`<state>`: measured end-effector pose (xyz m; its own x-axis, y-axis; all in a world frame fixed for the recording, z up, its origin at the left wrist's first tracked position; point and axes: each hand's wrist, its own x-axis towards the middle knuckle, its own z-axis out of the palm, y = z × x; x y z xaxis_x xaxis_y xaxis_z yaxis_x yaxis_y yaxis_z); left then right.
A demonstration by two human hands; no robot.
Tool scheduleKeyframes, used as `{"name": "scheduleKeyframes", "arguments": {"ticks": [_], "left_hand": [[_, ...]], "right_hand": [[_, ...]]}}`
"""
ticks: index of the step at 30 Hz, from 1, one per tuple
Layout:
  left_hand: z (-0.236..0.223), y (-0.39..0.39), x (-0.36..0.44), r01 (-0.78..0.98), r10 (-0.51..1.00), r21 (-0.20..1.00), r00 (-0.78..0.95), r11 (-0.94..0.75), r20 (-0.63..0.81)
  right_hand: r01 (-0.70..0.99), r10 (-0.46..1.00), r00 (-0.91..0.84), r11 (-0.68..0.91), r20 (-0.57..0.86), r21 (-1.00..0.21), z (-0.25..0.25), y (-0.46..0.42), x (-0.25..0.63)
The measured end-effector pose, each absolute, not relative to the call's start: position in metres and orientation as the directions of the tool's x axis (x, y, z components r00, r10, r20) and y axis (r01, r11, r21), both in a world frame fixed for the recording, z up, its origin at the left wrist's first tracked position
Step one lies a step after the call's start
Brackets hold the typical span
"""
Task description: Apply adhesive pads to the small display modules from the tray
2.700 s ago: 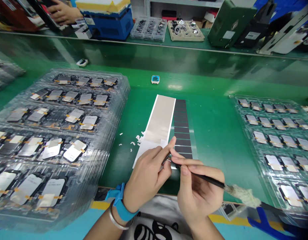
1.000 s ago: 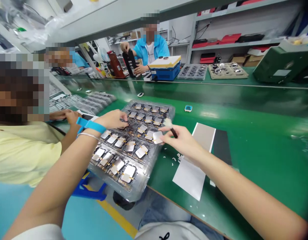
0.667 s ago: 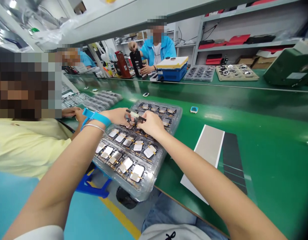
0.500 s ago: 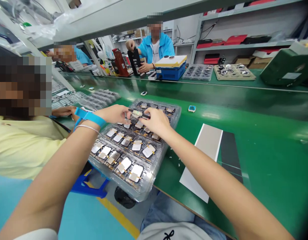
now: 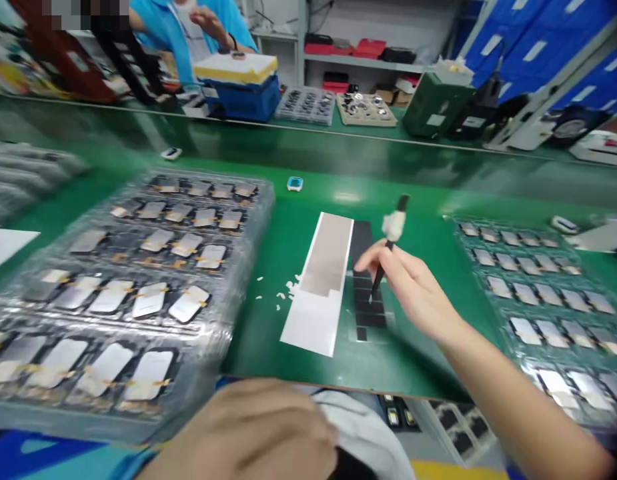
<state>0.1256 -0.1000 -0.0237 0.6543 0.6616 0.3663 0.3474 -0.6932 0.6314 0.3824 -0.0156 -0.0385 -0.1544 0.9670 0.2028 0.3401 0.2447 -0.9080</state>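
Note:
My right hand [image 5: 413, 287] is closed around a slim black pointed tool [image 5: 394, 227] with a lumpy white wrapping near its upper end. The tool's tip points down over a clear sheet with black rectangular pieces [image 5: 369, 293]. Beside it lies a white sheet with a grey-beige film [image 5: 308, 320] on its upper part. Low in the view and close to the camera, my left hand [image 5: 258, 433] is blurred, its fingers curled. A dark edge shows beneath them, but what it belongs to is hidden. A clear tray [image 5: 245, 247] of small screen-like parts stands at left.
Another clear tray [image 5: 494, 307] of similar parts lies at right. White scraps [image 5: 291, 287] are scattered by the sheet. A small watch-like piece [image 5: 295, 183] sits farther back. Across the bench, a person in blue [image 5: 238, 30] stays behind a blue box [image 5: 243, 100].
The view has swung right. My hands, together over the left tray before, are now apart: the right one has carried the tool over the black pieces, the left one is down near my body.

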Motion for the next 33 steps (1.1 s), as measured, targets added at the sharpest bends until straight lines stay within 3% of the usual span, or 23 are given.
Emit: {"name": "scheduleKeyframes", "arguments": {"ticks": [2, 6, 13, 33], "left_hand": [[-0.043, -0.092, 0.156, 0.264, 0.587, 0.644, 0.726, -0.718, 0.358], [-0.077, -0.066, 0.189, 0.228, 0.522, 0.621, 0.78, -0.75, 0.345], [-0.093, -0.061, 0.187, 0.285, 0.594, 0.774, 0.792, -0.566, 0.142], [-0.091, -0.06, 0.189, 0.288, 0.631, 0.822, 0.769, -0.49, 0.107]], "right_hand": [[0.211, 0.992, -0.058, 0.125, 0.115, -0.969, -0.052, -0.041, 0.394], [0.107, 0.986, 0.146, 0.067, 0.083, -0.992, -0.078, -0.079, 0.401], [0.05, 0.943, 0.326, 0.049, 0.062, -0.998, -0.106, -0.098, 0.387], [0.101, 0.934, 0.356, 0.007, 0.042, -0.995, -0.102, -0.097, 0.385]]}}
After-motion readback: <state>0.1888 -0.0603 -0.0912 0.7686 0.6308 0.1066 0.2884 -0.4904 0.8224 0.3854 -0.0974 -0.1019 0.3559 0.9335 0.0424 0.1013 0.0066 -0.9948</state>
